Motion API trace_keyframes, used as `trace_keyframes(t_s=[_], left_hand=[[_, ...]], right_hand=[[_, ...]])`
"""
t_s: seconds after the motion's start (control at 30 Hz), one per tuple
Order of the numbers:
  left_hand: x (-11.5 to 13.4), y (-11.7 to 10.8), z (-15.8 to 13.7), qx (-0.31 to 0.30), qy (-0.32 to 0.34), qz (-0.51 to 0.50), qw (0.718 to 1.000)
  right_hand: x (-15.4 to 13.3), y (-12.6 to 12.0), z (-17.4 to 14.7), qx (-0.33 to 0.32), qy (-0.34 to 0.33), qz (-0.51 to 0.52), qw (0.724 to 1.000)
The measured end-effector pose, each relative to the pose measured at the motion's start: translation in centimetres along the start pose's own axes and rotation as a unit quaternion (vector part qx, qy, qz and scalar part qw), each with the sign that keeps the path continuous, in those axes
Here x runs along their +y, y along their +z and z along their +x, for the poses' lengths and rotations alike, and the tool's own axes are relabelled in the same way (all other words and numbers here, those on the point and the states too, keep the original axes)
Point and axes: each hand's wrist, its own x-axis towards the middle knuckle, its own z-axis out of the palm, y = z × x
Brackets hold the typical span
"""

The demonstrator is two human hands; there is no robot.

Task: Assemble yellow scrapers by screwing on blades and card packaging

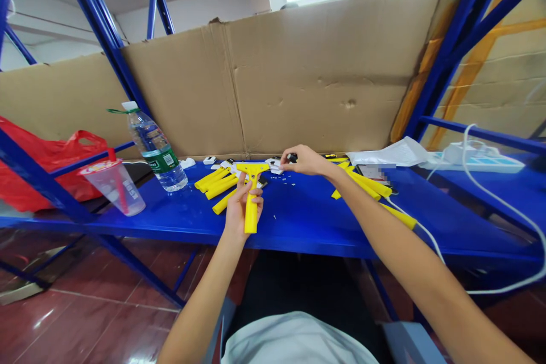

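Note:
My left hand [238, 205] is closed around a yellow T-shaped scraper handle [251, 213], held upright above the front of the blue table, its crossbar on top. To the right of the crossbar, my right hand [307, 160] pinches a small black object [292, 157] whose kind I cannot make out. Tiny light pieces, perhaps screws [285, 178], lie scattered on the table below my right hand. Several yellow handles [219, 186] lie in a pile left of my left hand. More yellow handles [370, 185] rest beneath and beside my right forearm.
A water bottle [160, 151] and a plastic cup with a red straw [115, 185] stand at the left, by a red bag [46, 168]. White parts [209, 160] lie along the cardboard wall [315, 79]. A power strip [490, 162] and white cable [507, 196] are at the right.

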Motion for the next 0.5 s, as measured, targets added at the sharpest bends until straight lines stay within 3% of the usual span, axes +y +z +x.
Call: trace_keyframes(t_s=[0.17, 0.23, 0.33, 0.5], left_hand=[[0.2, -0.2, 0.4, 0.056, 0.035, 0.01, 0.998], [0.2, -0.2, 0.5, 0.055, 0.029, 0.01, 0.998], [0.1, -0.2, 0.4, 0.045, 0.017, 0.011, 0.999], [-0.1, -0.2, 0.2, 0.024, 0.0, 0.016, 1.0]], right_hand=[[-3.3, 2.0, -5.1, -0.153, -0.072, -0.034, 0.985], [-3.3, 3.8, -6.3, -0.177, -0.071, -0.062, 0.98], [-2.0, 5.8, -6.3, -0.23, -0.097, -0.013, 0.968], [-0.9, 6.2, -6.0, -0.22, -0.077, -0.029, 0.972]])
